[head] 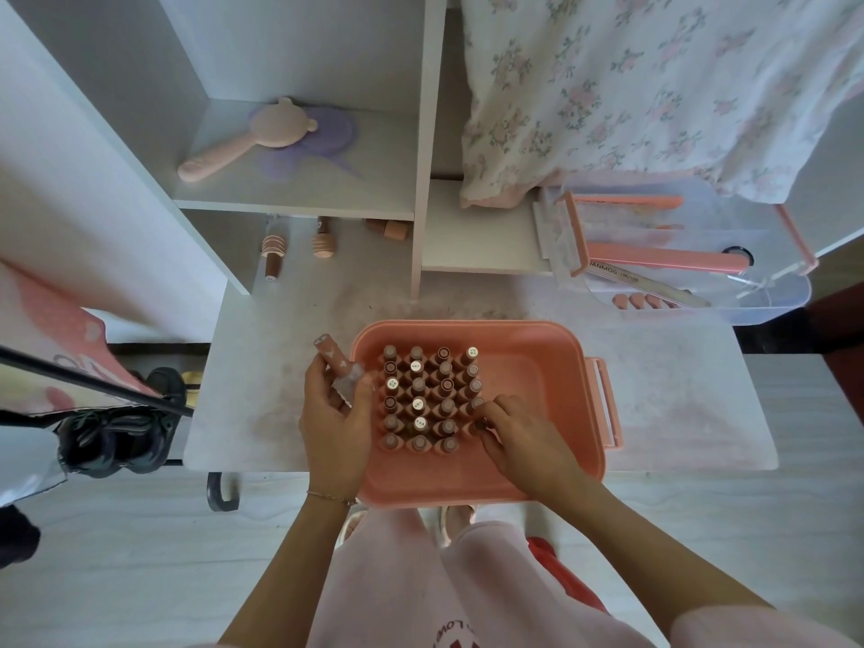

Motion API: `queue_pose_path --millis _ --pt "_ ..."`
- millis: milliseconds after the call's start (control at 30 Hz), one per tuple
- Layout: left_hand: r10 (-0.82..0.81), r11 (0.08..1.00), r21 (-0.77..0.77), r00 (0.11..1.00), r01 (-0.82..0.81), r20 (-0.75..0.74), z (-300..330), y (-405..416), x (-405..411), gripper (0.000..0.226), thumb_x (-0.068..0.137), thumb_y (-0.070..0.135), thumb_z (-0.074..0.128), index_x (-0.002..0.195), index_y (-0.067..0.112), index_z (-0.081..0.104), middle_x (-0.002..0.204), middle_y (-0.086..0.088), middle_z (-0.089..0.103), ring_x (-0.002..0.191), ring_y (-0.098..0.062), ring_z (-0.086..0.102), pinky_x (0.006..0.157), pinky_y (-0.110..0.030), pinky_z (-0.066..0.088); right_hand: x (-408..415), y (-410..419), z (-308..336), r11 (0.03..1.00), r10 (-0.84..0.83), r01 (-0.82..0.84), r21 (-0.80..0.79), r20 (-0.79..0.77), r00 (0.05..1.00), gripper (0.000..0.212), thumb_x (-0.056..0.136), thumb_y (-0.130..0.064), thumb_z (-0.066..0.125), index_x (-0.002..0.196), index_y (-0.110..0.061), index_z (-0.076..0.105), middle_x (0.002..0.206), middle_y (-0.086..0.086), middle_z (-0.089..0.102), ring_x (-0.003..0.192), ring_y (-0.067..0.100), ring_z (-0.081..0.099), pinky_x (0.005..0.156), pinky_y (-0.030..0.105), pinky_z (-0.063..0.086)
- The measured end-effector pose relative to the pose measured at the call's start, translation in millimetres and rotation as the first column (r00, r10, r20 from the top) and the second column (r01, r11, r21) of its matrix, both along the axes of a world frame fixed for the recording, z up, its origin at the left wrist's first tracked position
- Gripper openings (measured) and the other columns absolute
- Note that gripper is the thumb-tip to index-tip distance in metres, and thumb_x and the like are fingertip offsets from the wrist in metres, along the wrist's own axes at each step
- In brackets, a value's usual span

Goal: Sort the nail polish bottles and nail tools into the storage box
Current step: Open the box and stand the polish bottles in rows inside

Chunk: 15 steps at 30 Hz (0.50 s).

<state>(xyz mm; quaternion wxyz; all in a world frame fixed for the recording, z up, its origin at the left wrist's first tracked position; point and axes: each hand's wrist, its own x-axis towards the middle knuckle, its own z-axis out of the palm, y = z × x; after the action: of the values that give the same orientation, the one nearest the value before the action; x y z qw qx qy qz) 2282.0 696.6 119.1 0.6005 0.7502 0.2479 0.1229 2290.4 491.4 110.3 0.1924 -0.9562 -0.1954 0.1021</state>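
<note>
While the pink storage box (pixel 537 474) is sitting on the white table (pixel 678 413), upright nail polish bottles (pixel 430 399) with brownish-pink caps, some white-labelled on top, are standing in neat rows in its left part. The left hand (pixel 334 427) is gripping another tilted bottle (pixel 337 367) just beside the box's left rim. The right hand (pixel 519 434) is pinching a bottle (pixel 480 424) at the rows' right edge.

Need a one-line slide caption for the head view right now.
Left hand holds a nail polish bottle beside the pink storage box; right hand places another among upright bottles.
</note>
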Motion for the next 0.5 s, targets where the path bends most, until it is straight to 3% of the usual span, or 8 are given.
queue_pose_path --millis 200,500 --pt "-0.004 1.000 0.004 1.000 0.004 0.008 0.2 0.7 -0.5 0.026 0.086 0.020 0.062 0.110 0.020 0.052 0.090 0.019 0.060 0.078 0.012 0.057 0.066 0.000 0.040 -0.4 3.3 -0.6 1.000 0.003 -0.003 0.027 -0.007 1.000 0.021 0.091 -0.019 0.051 0.107 -0.009 0.059 0.101 0.007 0.059 0.096 0.023 0.052 0.064 0.032 0.043" --pt "-0.009 1.000 0.001 1.000 0.009 0.004 0.3 1.2 -0.4 0.032 0.086 0.020 0.063 0.116 0.016 0.052 0.094 0.019 0.060 0.083 0.013 0.057 0.068 0.000 0.041 0.2 2.2 0.7 0.999 -0.012 0.011 0.043 0.010 1.000 0.018 0.086 -0.012 0.058 0.103 -0.007 0.063 0.094 0.010 0.062 0.089 0.026 0.057 0.060 0.023 0.033"
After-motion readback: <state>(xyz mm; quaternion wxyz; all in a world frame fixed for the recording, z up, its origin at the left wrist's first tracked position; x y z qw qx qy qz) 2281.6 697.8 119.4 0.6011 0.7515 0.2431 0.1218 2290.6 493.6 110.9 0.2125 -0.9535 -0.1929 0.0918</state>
